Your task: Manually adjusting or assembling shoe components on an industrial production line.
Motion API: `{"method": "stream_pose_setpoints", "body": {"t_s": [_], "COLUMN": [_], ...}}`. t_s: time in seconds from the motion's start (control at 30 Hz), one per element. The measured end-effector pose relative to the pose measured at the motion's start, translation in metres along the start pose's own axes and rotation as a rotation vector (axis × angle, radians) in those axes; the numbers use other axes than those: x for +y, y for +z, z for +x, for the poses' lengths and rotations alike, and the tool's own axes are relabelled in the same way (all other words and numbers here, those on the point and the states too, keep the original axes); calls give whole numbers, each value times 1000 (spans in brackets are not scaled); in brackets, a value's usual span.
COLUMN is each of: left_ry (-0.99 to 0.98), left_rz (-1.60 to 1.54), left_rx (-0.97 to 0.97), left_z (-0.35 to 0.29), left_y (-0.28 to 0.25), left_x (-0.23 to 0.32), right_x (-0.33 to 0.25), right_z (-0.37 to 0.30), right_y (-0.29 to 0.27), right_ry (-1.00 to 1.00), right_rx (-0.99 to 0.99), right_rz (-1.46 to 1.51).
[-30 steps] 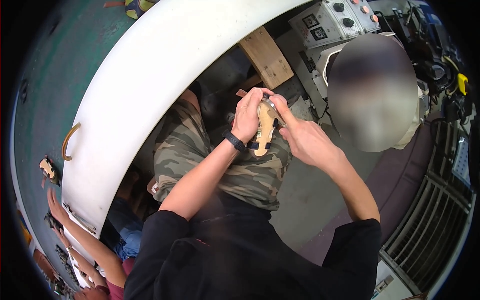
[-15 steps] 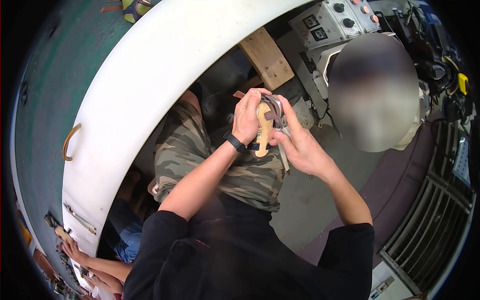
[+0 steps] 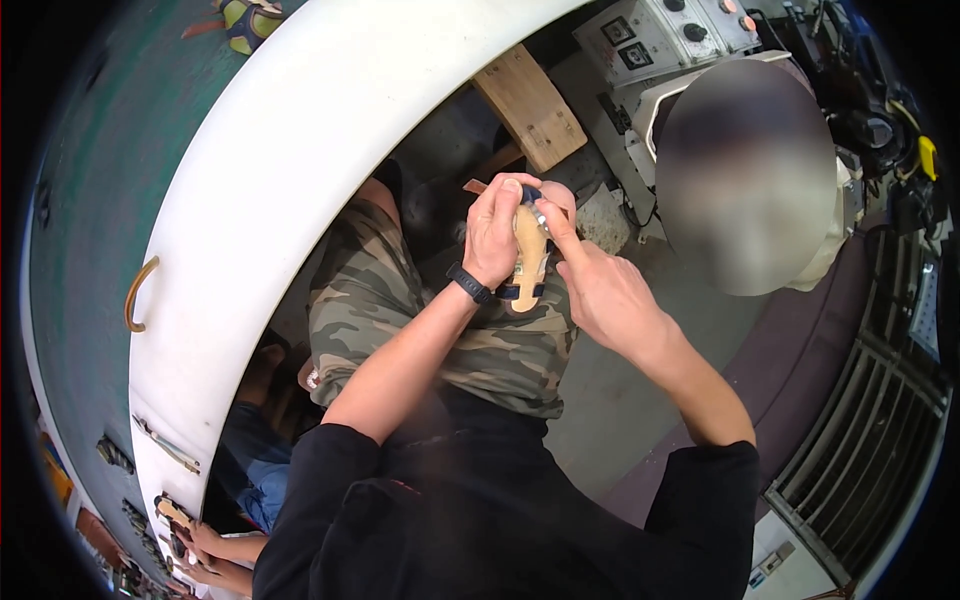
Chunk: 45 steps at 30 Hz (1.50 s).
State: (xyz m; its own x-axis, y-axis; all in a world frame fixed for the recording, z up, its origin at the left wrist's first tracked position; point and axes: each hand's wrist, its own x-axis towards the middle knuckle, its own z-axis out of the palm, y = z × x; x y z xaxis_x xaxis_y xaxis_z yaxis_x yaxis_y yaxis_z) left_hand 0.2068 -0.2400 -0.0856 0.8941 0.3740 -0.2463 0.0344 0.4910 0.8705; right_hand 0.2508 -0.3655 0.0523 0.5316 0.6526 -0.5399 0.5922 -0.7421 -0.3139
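Note:
A sandal on a last [image 3: 527,250], its tan sole side turned up and dark blue straps folded round it, rests over my camouflage-clad lap. My left hand [image 3: 492,235] wraps its left edge, with the thumb near the toe end. From the right, my right hand [image 3: 608,295] reaches over the sandal, its index finger stretched toward the toe. A small metal jaw of pincers [image 3: 542,222] shows beneath that finger; the rest of the tool is hidden by the hand.
A curved white table edge [image 3: 230,180] with a brown handle [image 3: 143,293] runs along my left, beside a green surface [image 3: 110,180]. Lower left, a co-worker's hands [image 3: 205,545] hold another sandal [image 3: 172,512]. A wooden block [image 3: 530,105] and control box [image 3: 650,40] stand ahead.
My right hand has turned over, back upward, and the pincers' handles have gone out of sight. My left hand keeps its hold. The co-worker's sandal has moved onto the white edge.

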Motion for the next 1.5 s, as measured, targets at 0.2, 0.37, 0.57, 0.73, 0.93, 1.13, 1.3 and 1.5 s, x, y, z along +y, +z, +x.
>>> {"method": "stream_pose_setpoints", "body": {"t_s": [0.2, 0.37, 0.57, 0.73, 0.93, 1.13, 1.3, 1.5], "left_ry": [13, 80, 43, 36, 75, 55, 90, -1], "left_rz": [-21, 96, 84, 75, 68, 128, 98, 16], "left_rx": [25, 41, 59, 53, 44, 49, 59, 37], "left_z": [4, 6, 5, 4, 4, 8, 7, 3], "left_y": [-2, -5, -5, -7, -2, -5, -3, -3], "left_x": [-3, -3, -2, -3, -6, -3, -5, 8], "right_x": [-1, -1, 12, 11, 5, 3, 15, -7], "right_z": [8, 2, 11, 13, 8, 23, 17, 2], "right_y": [-12, -12, 10, -1, -10, -24, -29, -72], "right_ry": [-37, 44, -38, 52, -9, -32, 48, 90], "right_rx": [-53, -136, 23, -127, 3, -117, -238, -133], "right_rz": [78, 345, 716, 841, 230, -82, 325, 634]}}
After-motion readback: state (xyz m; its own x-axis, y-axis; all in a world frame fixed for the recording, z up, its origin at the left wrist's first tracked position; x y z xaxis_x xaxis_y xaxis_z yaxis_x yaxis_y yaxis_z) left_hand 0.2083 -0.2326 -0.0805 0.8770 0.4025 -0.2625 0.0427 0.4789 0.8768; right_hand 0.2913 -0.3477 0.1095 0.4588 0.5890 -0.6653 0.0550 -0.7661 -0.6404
